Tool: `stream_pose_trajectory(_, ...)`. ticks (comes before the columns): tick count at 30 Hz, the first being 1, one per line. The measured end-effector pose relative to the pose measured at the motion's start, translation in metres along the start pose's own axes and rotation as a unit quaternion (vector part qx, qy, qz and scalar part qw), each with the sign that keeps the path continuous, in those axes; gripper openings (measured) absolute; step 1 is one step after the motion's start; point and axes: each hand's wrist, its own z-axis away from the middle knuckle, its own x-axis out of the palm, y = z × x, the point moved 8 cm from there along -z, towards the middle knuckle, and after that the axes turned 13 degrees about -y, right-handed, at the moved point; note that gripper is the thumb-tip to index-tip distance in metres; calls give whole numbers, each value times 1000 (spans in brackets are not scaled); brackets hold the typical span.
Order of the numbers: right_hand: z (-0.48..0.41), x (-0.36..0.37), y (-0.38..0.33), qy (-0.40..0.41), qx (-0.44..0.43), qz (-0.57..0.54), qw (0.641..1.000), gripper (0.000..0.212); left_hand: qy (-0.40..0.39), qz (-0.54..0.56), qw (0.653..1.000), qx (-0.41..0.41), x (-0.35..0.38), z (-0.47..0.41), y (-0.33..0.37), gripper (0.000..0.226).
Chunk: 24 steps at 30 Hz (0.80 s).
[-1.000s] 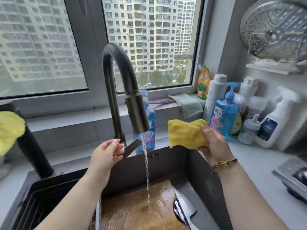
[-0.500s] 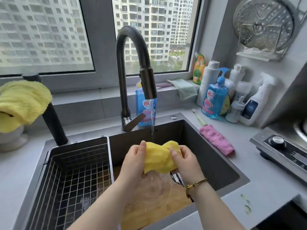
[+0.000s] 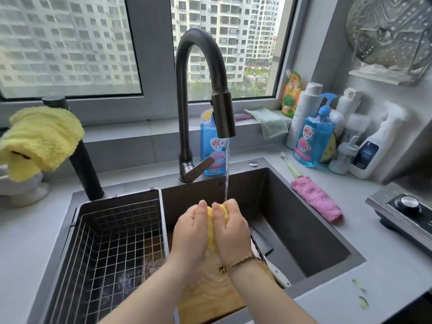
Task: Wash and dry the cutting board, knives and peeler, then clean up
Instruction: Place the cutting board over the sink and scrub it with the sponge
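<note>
We squeeze a yellow sponge [image 3: 211,242] between left hand [image 3: 190,232] and right hand [image 3: 231,235], fingers [image 3: 201,208] curled round it, under the tap [image 3: 223,118] stream, apparently to wet it. The board [image 3: 210,293] lies below in the sink [image 3: 304,230], a knife [image 3: 263,242] beside it.

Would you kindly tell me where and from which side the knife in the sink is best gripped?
Grip the knife by its white handle, coming from the near right with the right hand. The handle points toward the person and the dark blade away, so the grip should stay clear of the edge. That hand holds the sponge now.
</note>
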Motion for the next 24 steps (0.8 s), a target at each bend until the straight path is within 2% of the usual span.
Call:
stream_pose_trajectory(4, 3, 22, -7, -50, -50, 19, 997, 40, -17, 49, 998, -25, -6, -19, -12, 41)
stream_pose_trajectory(6, -15, 13, 10, -27, -10, -7, 1000, 31, -39, 43, 998, -24, 3, -15, -17, 40)
stream_pose_trajectory(8, -20, 10, 21, -28, 18, -24, 999, 33, -45, 28, 998, -23, 4, -17, -16, 40)
stream_pose_trajectory(11, -9, 35, 12, -79, -14, -21, 997, 29, -2, 31, 997, -65, -12, -33, -27, 43)
stream_pose_trajectory(13, -16, 41, 15, -103, -18, -30, 994, 29, -12, 41, 996, -77, -10, -32, -34, 43)
stream_pose_trajectory(16, -31, 28, 34, -86, 38, -48, 994, 32, -40, 25, 997, -66, 1, -24, -37, 42)
stream_pose_trajectory(21, -13, 50, 16, -123, -2, -33, 992, 28, -2, 46, 993, -106, -15, -38, -45, 43)
stream_pose_trajectory(24, -32, 41, 33, -111, 40, -55, 992, 32, -33, 59, 992, -105, -4, -25, -45, 41)
